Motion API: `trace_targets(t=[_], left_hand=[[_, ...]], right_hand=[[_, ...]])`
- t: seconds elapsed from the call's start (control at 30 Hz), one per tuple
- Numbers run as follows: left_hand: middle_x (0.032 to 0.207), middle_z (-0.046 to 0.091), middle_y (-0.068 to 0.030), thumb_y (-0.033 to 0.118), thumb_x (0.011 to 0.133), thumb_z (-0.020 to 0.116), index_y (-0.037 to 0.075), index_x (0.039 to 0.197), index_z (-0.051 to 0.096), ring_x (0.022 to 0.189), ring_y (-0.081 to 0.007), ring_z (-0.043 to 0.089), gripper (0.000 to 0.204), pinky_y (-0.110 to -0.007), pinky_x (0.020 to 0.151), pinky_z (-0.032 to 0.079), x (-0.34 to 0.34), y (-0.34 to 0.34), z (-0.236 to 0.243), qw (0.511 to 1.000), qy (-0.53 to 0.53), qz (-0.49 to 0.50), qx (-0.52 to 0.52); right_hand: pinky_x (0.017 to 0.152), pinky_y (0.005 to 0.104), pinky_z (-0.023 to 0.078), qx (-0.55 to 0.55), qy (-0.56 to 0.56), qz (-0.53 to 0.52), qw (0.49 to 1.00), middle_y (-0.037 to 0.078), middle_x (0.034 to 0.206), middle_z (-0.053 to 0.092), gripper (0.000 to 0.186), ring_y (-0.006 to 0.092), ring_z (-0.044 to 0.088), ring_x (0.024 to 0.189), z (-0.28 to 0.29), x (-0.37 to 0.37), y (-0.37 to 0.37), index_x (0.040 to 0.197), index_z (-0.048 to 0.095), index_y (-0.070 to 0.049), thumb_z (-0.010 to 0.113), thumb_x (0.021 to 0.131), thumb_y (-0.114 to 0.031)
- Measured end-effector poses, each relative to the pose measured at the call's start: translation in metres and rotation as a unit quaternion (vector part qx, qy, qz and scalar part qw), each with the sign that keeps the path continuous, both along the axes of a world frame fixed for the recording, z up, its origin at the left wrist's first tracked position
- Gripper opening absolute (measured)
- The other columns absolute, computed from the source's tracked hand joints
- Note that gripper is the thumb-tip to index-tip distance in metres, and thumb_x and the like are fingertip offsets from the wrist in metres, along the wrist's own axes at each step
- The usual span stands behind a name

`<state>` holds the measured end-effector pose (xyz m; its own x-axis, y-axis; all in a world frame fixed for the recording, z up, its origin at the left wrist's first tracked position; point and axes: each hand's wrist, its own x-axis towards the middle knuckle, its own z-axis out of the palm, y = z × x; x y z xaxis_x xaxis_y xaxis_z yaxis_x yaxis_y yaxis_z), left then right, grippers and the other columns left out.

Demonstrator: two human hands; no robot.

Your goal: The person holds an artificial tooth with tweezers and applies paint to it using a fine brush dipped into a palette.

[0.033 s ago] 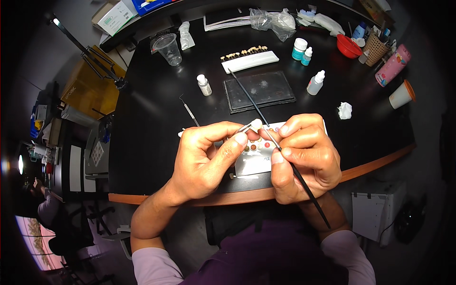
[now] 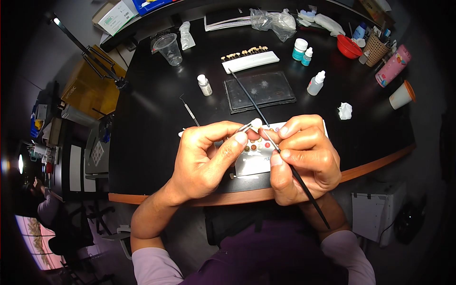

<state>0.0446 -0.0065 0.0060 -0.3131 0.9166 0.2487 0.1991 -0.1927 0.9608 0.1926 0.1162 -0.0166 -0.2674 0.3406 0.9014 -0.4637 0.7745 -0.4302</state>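
Note:
My left hand (image 2: 206, 156) pinches a thin metal holder with a small white tooth-shaped piece (image 2: 256, 123) at its tip. My right hand (image 2: 304, 154) grips a long thin black brush (image 2: 304, 187) like a pen; its fine tip reaches up to the white piece. Both hands hover close together over a white palette (image 2: 254, 164) with small wells of brown, red and purple colour, near the front edge of the black table (image 2: 152, 137). The hands hide most of the palette.
Behind the hands lie a dark glass slab (image 2: 263, 90), a white strip of sample teeth (image 2: 249, 59), several small white bottles (image 2: 316, 83), a metal probe (image 2: 189, 109), a plastic cup (image 2: 169, 48), a crumpled tissue (image 2: 345, 110) and a red bowl (image 2: 349, 46). Another person sits at far left.

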Motion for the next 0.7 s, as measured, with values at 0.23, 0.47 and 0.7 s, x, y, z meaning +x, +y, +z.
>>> trace_targets(t=[0.23, 0.47, 0.7], left_hand=[[0.062, 0.054, 0.0026, 0.016, 0.105, 0.057, -0.006, 0.112, 0.072, 0.05, -0.0008, 0.04, 0.028, -0.019, 0.046, 0.029, 0.0, -0.001, 0.003, 1.0, -0.014, 0.01, -0.018], [0.063, 0.054, 0.0014, 0.017, 0.105, 0.058, -0.005, 0.113, 0.072, 0.049, -0.0004, 0.039, 0.028, -0.019, 0.046, 0.029, -0.002, -0.001, 0.001, 1.0, -0.016, 0.006, -0.007], [0.062, 0.055, 0.0001, 0.02, 0.106, 0.056, -0.005, 0.114, 0.072, 0.05, -0.0016, 0.04, 0.031, -0.02, 0.046, 0.028, -0.005, -0.002, 0.0, 0.998, -0.066, -0.017, -0.012]], right_hand=[[0.096, 0.0501, 0.059, 0.045, -0.056, 0.023, 0.997, 0.003, 0.084, 0.07, 0.025, 0.0237, 0.062, 0.091, 0.006, 0.011, -0.005, 0.092, 0.073, -0.01, 0.079, 0.071, 0.002], [0.103, 0.0572, 0.051, 0.075, -0.114, 0.035, 0.99, 0.001, 0.081, 0.071, 0.017, 0.0212, 0.06, 0.092, 0.013, 0.017, -0.007, 0.084, 0.075, -0.012, 0.079, 0.071, -0.002], [0.091, 0.0533, 0.063, 0.009, -0.021, 0.058, 0.998, 0.009, 0.083, 0.066, 0.023, 0.026, 0.06, 0.086, 0.003, 0.005, 0.001, 0.091, 0.064, -0.005, 0.071, 0.073, 0.006]])
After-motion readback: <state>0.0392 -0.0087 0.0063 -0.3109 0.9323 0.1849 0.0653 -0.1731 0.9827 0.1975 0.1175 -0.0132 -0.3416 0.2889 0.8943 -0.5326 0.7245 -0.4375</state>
